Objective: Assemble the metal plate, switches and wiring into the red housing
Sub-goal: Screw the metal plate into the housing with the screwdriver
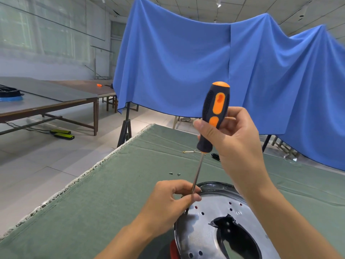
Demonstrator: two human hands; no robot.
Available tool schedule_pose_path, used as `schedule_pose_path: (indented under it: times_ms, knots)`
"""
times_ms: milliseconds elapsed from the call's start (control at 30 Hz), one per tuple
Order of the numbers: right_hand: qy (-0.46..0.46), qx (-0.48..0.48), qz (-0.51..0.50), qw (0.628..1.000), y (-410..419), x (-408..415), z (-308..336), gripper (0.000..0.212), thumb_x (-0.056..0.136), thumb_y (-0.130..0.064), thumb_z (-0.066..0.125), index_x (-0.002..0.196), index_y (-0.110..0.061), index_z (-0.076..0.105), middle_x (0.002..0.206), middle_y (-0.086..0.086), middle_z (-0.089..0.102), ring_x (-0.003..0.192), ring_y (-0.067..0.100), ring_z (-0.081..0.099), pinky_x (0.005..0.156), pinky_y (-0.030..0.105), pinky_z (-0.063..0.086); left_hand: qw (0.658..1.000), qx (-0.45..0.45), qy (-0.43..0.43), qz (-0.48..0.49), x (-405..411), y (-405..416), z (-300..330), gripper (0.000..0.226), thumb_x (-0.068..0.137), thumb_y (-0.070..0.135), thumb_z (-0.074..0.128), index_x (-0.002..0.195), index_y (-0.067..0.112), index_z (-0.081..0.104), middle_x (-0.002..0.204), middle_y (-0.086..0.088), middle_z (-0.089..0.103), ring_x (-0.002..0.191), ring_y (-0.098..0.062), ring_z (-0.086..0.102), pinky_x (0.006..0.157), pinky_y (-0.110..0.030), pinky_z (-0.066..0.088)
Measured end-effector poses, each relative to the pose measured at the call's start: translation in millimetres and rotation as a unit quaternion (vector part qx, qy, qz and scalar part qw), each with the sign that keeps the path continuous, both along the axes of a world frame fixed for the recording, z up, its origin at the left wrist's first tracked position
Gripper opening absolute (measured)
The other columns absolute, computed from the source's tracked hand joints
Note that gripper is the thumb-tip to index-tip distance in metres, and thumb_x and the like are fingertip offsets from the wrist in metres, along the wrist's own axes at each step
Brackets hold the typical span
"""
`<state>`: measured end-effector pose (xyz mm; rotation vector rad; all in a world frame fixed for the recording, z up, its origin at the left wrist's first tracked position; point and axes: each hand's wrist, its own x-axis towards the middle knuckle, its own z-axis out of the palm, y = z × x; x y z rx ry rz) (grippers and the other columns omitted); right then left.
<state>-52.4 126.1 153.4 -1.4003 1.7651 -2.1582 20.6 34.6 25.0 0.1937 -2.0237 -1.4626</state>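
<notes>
A shiny round metal plate [211,238] with several holes and a dark central opening lies at the bottom of the view. A sliver of the red housing [174,249] shows under its left edge. My right hand [233,135] grips the black-and-orange handle of a screwdriver [214,113], which stands nearly upright. Its shaft runs down to the plate's left rim. My left hand [171,199] pinches the lower shaft there, and the tip is hidden behind my fingers.
The work lies on a green cloth-covered table [112,202] whose left edge runs diagonally. Loose screws [174,173] lie on the cloth beyond my left hand. A thin wire [189,151] and a small black part [215,156] sit farther back. Blue drapes hang behind.
</notes>
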Motion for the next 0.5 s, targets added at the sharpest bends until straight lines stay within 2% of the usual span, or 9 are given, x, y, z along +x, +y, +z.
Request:
schedule_pose_path:
  times_ms: [100, 200, 267, 333, 367, 433, 500]
  knots:
    - [0.015, 0.005, -0.025, 1.000, -1, 0, -2, 0.031, 0.072, -0.020, 0.079, 0.082, -0.018, 0.050, 0.057, -0.019, 0.053, 0.050, -0.003, 0.050, 0.043, 0.011, 0.042, 0.999, 0.037, 0.012, 0.006, -1, 0, 0, 0.008, 0.077, 0.011, 0.077, 0.076, 0.019, 0.075, 0.075, 0.001, 0.074, 0.076, -0.022, 0.069, 0.077, -0.046, 0.056]
    - [0.025, 0.009, -0.019, 0.999, 2, 1, -1, 0.036, 0.075, -0.033, 0.077, 0.083, -0.011, 0.049, 0.066, -0.007, 0.050, 0.056, 0.011, 0.052, 0.049, 0.015, 0.045, 0.998, 0.053, -0.001, -0.016, -3, 2, -2, 0.012, 0.082, 0.011, 0.072, 0.076, 0.020, 0.076, 0.077, -0.001, 0.075, 0.080, -0.030, 0.069, 0.077, -0.053, 0.054]
    - [0.016, 0.025, 0.016, 0.999, 7, -1, 3, 0.028, 0.078, -0.034, 0.065, 0.091, -0.011, 0.056, 0.077, -0.003, 0.059, 0.071, 0.026, 0.062, 0.063, 0.029, 0.051, 0.998, 0.051, -0.013, -0.021, -3, 2, -3, 0.016, 0.086, 0.011, 0.068, 0.077, 0.022, 0.076, 0.080, 0.000, 0.075, 0.080, -0.025, 0.070, 0.079, -0.053, 0.054]
    - [0.005, 0.051, 0.068, 0.996, 11, -5, 6, 0.021, 0.081, -0.029, 0.056, 0.097, -0.017, 0.061, 0.093, -0.002, 0.072, 0.085, 0.023, 0.070, 0.074, 0.039, 0.053, 0.998, 0.055, -0.019, -0.022, -3, 1, -3, 0.018, 0.087, 0.011, 0.066, 0.079, 0.022, 0.077, 0.082, -0.007, 0.075, 0.077, -0.024, 0.068, 0.082, -0.055, 0.053]
    - [0.004, 0.060, 0.086, 0.994, 13, -6, 8, 0.020, 0.083, -0.028, 0.058, 0.100, -0.017, 0.062, 0.098, 0.002, 0.073, 0.087, 0.023, 0.071, 0.075, 0.039, 0.055, 0.998, 0.057, -0.020, -0.025, -2, 0, -3, 0.018, 0.088, 0.010, 0.066, 0.080, 0.023, 0.077, 0.083, -0.011, 0.074, 0.078, -0.025, 0.067, 0.083, -0.055, 0.053]
    - [0.005, 0.050, 0.081, 0.995, 14, -6, 10, 0.028, 0.079, -0.028, 0.069, 0.100, -0.010, 0.063, 0.093, 0.007, 0.074, 0.083, 0.024, 0.072, 0.071, 0.036, 0.058, 0.999, 0.040, -0.020, -0.029, -1, -1, -3, 0.019, 0.088, 0.012, 0.065, 0.081, 0.026, 0.076, 0.085, -0.004, 0.075, 0.081, -0.022, 0.069, 0.084, -0.047, 0.054]
    - [-0.001, 0.017, 0.036, 0.999, 13, -5, 10, 0.039, 0.065, -0.033, 0.073, 0.092, -0.009, 0.059, 0.077, 0.003, 0.071, 0.070, 0.023, 0.072, 0.064, 0.033, 0.059, 1.000, 0.006, -0.015, -0.024, -1, 0, -2, 0.018, 0.088, 0.015, 0.067, 0.084, 0.032, 0.073, 0.086, 0.011, 0.075, 0.084, -0.014, 0.071, 0.084, -0.035, 0.055]
